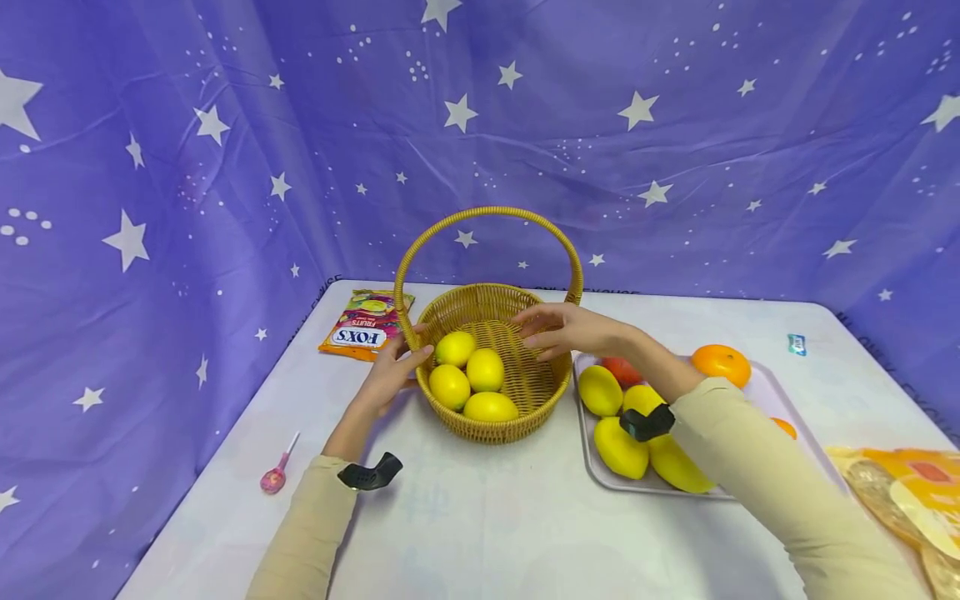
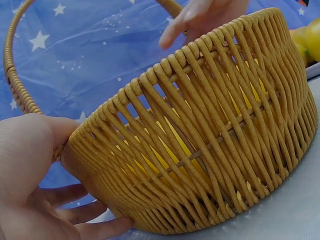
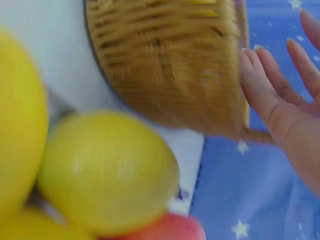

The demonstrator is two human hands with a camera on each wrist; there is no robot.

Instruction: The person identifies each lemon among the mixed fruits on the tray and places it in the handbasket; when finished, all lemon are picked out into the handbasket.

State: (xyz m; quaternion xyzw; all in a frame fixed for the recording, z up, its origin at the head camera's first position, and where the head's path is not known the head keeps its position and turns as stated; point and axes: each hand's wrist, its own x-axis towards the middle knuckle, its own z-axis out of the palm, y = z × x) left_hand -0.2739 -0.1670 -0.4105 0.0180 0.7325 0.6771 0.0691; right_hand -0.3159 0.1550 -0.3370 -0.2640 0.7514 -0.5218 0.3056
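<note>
A round wicker basket (image 1: 536, 379) with a tall hooped handle (image 1: 491, 210) stands on the white table. Several lemons (image 1: 485, 370) lie in its left half; the right half shows bare weave. My left hand (image 1: 386, 375) holds the basket's left side near the foot of the handle. In the left wrist view, its thumb is at the rim and its fingers (image 2: 102, 229) lie against the outer wall. Over the basket's right rim, my right hand (image 1: 573, 329) is spread with nothing in it. The right wrist view shows its fingers (image 3: 265, 87) parted beside the rim.
Right of the basket, a pale tray (image 1: 592, 471) holds several yellow fruits (image 1: 621, 448), a red fruit (image 1: 621, 371) and an orange (image 1: 722, 365), partly under my right forearm. Around lie a candy bag (image 1: 360, 333), a lollipop (image 1: 273, 479), a small wrapper (image 1: 797, 344) and an orange-yellow package (image 1: 907, 492).
</note>
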